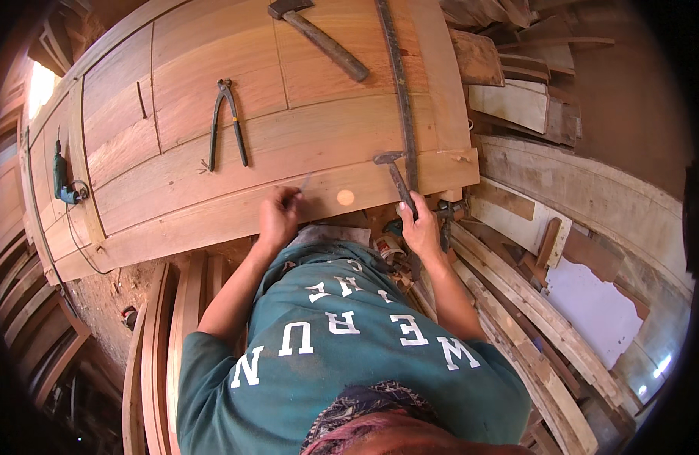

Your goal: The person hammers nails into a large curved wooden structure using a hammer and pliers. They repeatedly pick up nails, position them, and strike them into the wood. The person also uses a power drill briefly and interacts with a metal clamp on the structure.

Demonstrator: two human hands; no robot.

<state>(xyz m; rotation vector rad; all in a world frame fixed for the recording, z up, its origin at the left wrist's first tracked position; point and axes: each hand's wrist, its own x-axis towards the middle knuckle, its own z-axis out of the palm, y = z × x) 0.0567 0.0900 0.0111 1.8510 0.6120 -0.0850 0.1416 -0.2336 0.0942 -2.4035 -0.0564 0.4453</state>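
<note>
My right hand (pixel 422 227) is wrapped round the handle of a small hammer (pixel 399 180), whose head points up and away over the near edge of a wooden panel door (pixel 205 64). My left hand (pixel 279 216) rests at that same edge, its fingers pinched together. From its fingertips a thin, pale, nail-like piece (pixel 306 182) sticks out, too faint to make out fully. Beyond the left hand, pincers (pixel 222 125) with dark handles lie spread on the door. A larger hammer (pixel 323 42) lies at the far side.
A long metal bar (pixel 401 91) crosses the door just beyond the small hammer. At the far left lies a green power drill (pixel 60 174) with its cord trailing off. Timber planks (pixel 164 349) stand at the lower left; more boards (pixel 516 334) are stacked along the right.
</note>
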